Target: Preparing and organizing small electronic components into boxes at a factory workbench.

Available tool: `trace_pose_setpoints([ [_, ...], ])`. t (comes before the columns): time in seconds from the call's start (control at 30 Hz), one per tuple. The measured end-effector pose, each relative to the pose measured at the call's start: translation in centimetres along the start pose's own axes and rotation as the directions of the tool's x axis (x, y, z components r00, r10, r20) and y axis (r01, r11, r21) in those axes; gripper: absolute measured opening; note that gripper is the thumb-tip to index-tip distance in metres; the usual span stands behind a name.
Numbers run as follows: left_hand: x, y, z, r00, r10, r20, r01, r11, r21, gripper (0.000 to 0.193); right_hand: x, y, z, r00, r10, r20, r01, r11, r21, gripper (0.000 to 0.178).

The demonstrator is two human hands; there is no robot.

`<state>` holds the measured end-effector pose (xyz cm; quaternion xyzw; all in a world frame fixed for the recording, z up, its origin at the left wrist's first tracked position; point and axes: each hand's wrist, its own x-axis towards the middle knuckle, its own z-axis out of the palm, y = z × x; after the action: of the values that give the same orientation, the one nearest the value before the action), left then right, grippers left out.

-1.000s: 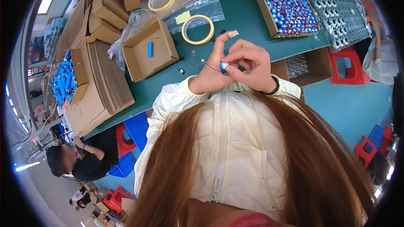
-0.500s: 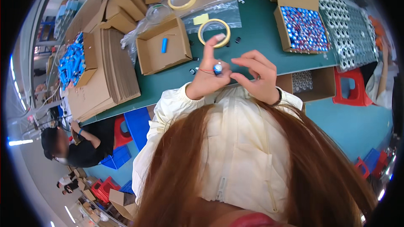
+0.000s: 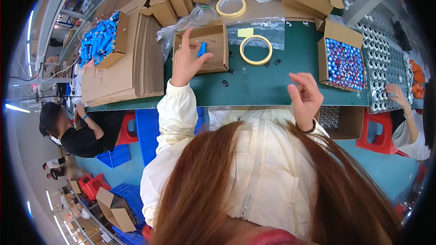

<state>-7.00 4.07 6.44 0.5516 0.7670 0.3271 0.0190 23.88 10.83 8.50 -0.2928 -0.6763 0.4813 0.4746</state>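
My left hand (image 3: 185, 63) is over the near left corner of a small open cardboard box (image 3: 219, 62). Its index finger points up and its thumb sticks out to the right, with nothing gripped between them. Just past the thumb, inside the box, lies a blue cylindrical battery cell (image 3: 202, 49) with thin wires near it; the hand partly hides this spot. My right hand (image 3: 306, 97) hovers at the table's near edge. Its fingers are loosely bent, a gap shows between thumb and index finger, and no object is visible in it.
Rolls of yellowish tape (image 3: 256, 50) and small black pieces (image 3: 225, 83) lie on the green table (image 3: 272, 91). At right stands a box of blue-and-red cells (image 3: 345, 63); at left, blue cells (image 3: 99, 41) top flat cardboard (image 3: 122, 81). Co-workers sit on both sides.
My left hand has moved left to the small box and let go of the wired blue cell it held. My right hand has drawn away to the right. The view has shifted.
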Motion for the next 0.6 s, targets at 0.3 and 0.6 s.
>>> trace_pose_setpoints([
  [0.3, -0.8, 5.5, -0.7, 0.984, -0.033, 0.173, 0.172, 0.390, -0.905, 0.059, 0.2, -0.1, -0.8, 0.998, 0.027, -0.051, -0.022, 0.995, 0.099, 0.019],
  [0.6, -1.5, 13.3, 1.7, 0.805, 0.407, 0.432, 0.415, 0.135, -0.900, 0.058, 2.8, -2.4, -1.2, 0.997, -0.051, -0.049, 0.052, 0.999, 0.016, 0.018],
])
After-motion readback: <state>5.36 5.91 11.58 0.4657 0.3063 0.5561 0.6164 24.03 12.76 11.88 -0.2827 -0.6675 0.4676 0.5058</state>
